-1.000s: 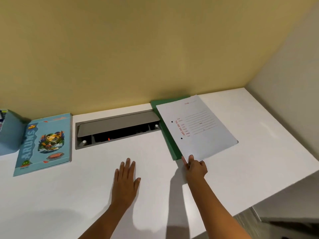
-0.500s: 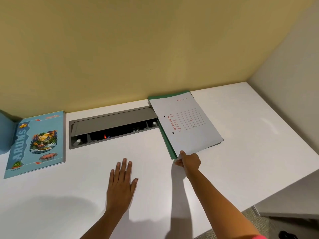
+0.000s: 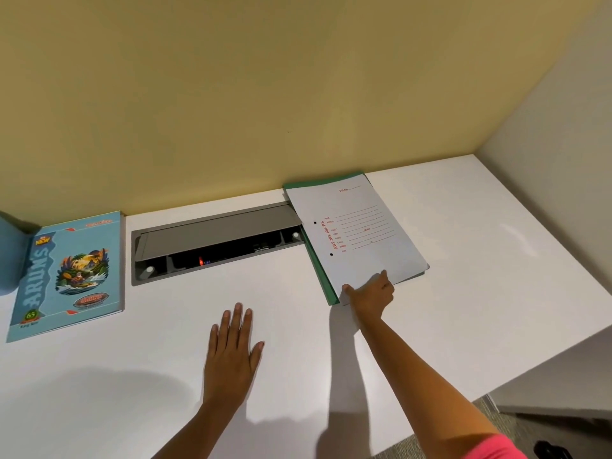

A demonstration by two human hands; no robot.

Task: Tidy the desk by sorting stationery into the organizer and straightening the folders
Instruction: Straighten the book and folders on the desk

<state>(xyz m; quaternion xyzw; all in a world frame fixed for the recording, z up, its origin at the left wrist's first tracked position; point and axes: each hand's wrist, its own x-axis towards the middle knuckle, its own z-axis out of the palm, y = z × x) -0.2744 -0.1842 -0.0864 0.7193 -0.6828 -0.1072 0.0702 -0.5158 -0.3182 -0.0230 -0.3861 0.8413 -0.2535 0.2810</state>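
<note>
A pale grey file folder [image 3: 364, 240] with red print lies on a green folder [image 3: 323, 276] at the back of the white desk [image 3: 480, 276]; only the green folder's left strip and far edge show. My right hand [image 3: 371, 294] pinches the grey folder's near left corner, thumb on top. My left hand [image 3: 233, 349] rests flat on the desk, fingers straight, holding nothing. A blue notebook [image 3: 68, 273] lies at the far left.
A grey cable hatch [image 3: 215, 241] is sunk into the desk between the notebook and the folders, its lid open. A blue organizer's edge [image 3: 8, 256] shows at the far left. Walls close the back and right; the desk's right front edge drops to the floor.
The grey folder has swung and slid left over the green one, so less green shows. My right hand moved with its corner. My left hand stayed flat.
</note>
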